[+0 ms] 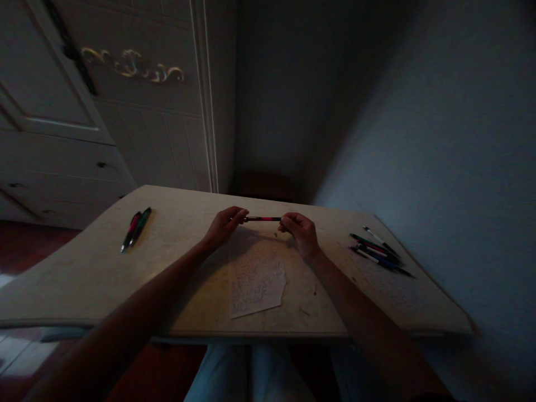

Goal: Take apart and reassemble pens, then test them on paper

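A red and black pen (pixel 266 219) is held level above the table, stretched between my two hands. My left hand (pixel 226 224) pinches one end of it, fingers closed. At the other end, my right hand (pixel 300 230) grips the dark part between thumb and fingers. Below the hands lies a torn sheet of paper (pixel 257 282) covered in scribbles. Over to the left, a red pen (pixel 131 230) and a green pen (pixel 141 225) rest side by side. On the right sits a pile of several pens (pixel 377 251), partly over another scribbled sheet (pixel 396 290).
The pale table (pixel 180 209) has small dark bits on it near my right forearm. A white cabinet (pixel 159 139) with ornate trim stands behind on the left. A wall (pixel 460 167) runs along the right side. The room is dim.
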